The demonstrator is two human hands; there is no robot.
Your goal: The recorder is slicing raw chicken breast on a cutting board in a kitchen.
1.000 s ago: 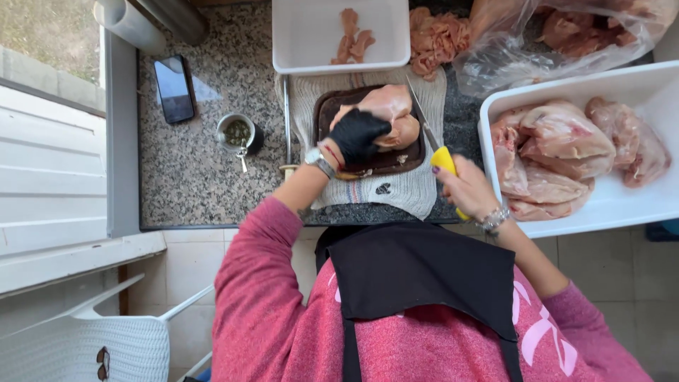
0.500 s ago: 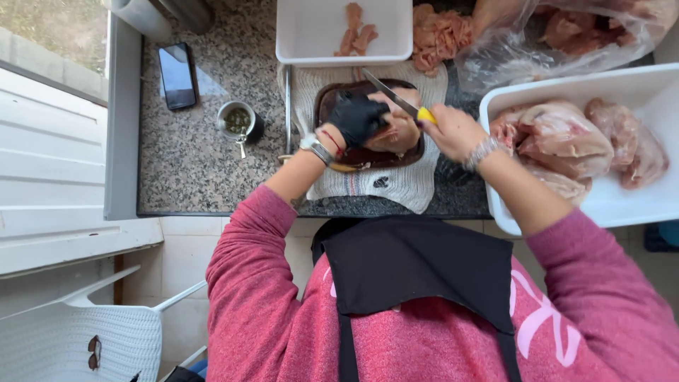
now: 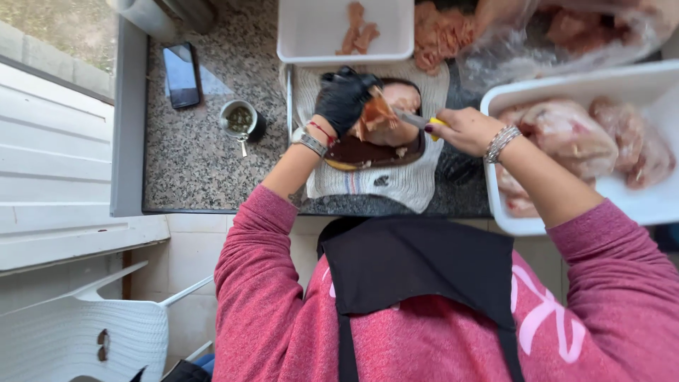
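Now the black-gloved left hand (image 3: 344,99) lifts a flap of the raw chicken piece (image 3: 385,120) it earlier pressed flat, on the dark cutting board (image 3: 368,152) at upper centre. Closed on a yellow-handled knife (image 3: 417,120), the right hand (image 3: 467,131) has swung its blade under that flap. Counted: two white trays (image 3: 311,32), one phone (image 3: 181,74), one cup (image 3: 240,120).

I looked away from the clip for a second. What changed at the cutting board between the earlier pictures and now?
The right hand brought the yellow-handled knife from the board's near edge up to the meat, blade now against it. The gloved left hand went from pressing flat to lifting a flap. Board, trays, phone and cup stayed put.
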